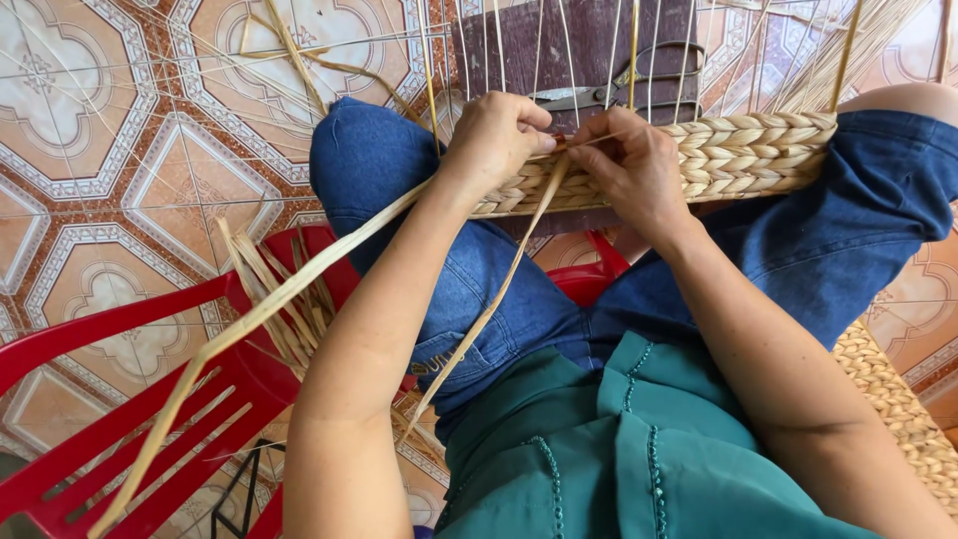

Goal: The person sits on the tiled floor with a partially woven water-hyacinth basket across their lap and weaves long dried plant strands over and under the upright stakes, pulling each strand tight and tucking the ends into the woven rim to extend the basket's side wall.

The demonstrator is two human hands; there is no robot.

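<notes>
left hand (496, 132) and right hand (631, 165) fingers pinching straw strands (519, 240) at woven basket rim (743, 150), scissors (619, 92) behind

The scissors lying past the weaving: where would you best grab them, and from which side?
Grip the scissors by the looped handles at their right end, probably reaching from the right hand side. The blades point left toward the left hand, and thin upright stalks cross over them.
</notes>
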